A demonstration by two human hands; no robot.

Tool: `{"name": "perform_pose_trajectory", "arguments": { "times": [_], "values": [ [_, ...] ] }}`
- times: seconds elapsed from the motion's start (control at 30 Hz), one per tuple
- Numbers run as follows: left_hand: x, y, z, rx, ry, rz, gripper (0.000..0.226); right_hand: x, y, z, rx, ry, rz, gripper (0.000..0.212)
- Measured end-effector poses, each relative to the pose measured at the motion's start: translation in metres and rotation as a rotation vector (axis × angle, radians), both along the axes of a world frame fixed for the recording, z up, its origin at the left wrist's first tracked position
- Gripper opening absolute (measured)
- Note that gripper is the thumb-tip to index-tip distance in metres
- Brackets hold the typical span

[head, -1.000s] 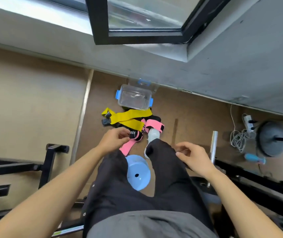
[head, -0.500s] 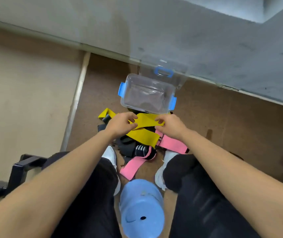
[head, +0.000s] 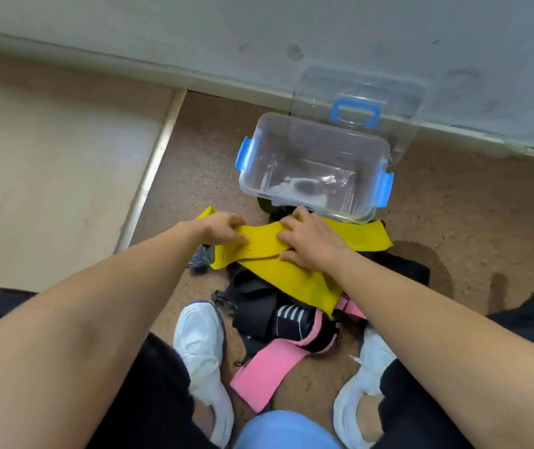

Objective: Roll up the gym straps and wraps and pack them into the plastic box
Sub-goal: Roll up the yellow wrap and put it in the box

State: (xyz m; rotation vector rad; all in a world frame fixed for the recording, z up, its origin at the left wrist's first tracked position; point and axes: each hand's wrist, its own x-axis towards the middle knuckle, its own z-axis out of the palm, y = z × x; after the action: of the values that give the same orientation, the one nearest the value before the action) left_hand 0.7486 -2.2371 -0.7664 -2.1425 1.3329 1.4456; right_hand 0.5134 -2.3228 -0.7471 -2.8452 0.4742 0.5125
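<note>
A clear plastic box (head: pixel 315 142) with blue side clips stands open and empty on the brown floor. Its lid (head: pixel 359 95) with a blue handle leans on the wall behind it. Just in front of the box lies a pile of straps. A wide yellow band (head: pixel 288 273) is on top. My left hand (head: pixel 221 226) pinches its left part. My right hand (head: pixel 311 243) presses and grips its middle. Under it lie black wraps (head: pixel 252 306), a black-and-white striped wrap (head: pixel 291 320) and a pink band (head: pixel 267 372).
My two white shoes (head: pixel 202 348) flank the pile. A blue round stool top (head: pixel 286 431) sits between my legs at the bottom edge. A grey wall (head: pixel 259 43) runs behind the box. A beige mat (head: pixel 48 163) with a pale edge strip lies to the left.
I have leaned forward and down toward the pile. Both hands moved from my knees to the yellow band and now hold it near the box.
</note>
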Motion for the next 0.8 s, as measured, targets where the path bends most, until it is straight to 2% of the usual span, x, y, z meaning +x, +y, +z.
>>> {"name": "perform_pose_trajectory", "arguments": {
  "times": [0.1, 0.17, 0.23, 0.33, 0.43, 0.53, 0.63, 0.8],
  "values": [
    [-0.017, 0.021, 0.008, -0.064, 0.016, 0.085, 0.072, -0.010, 0.012, 0.010, -0.051, -0.132, 0.057, 0.026],
    [-0.026, 0.032, 0.017, -0.192, -0.007, 0.118, 0.062, -0.020, 0.016, 0.011, -0.120, -0.240, 0.070, 0.027],
    [-0.026, 0.037, 0.037, -0.277, 0.033, 0.210, 0.044, -0.026, 0.015, 0.015, -0.145, -0.309, 0.047, 0.030],
    [-0.018, 0.043, 0.071, -0.225, 0.170, 0.265, 0.025, -0.032, 0.011, 0.033, -0.166, -0.368, 0.024, 0.030],
    [-0.019, 0.046, 0.110, -0.212, 0.210, 0.251, 0.030, -0.034, 0.000, 0.066, -0.205, -0.419, -0.026, 0.030],
    [-0.033, 0.049, 0.138, -0.310, 0.319, 0.330, 0.022, -0.039, -0.007, 0.101, -0.133, -0.373, -0.159, 0.017],
    [-0.051, 0.051, 0.173, -0.509, 0.417, 0.480, 0.008, -0.047, -0.008, 0.134, 0.053, -0.265, -0.346, 0.022],
    [-0.076, 0.051, 0.227, -0.708, 0.423, 0.505, 0.003, -0.046, 0.014, 0.184, 0.456, -0.542, -0.501, 0.028]
  ]
}}
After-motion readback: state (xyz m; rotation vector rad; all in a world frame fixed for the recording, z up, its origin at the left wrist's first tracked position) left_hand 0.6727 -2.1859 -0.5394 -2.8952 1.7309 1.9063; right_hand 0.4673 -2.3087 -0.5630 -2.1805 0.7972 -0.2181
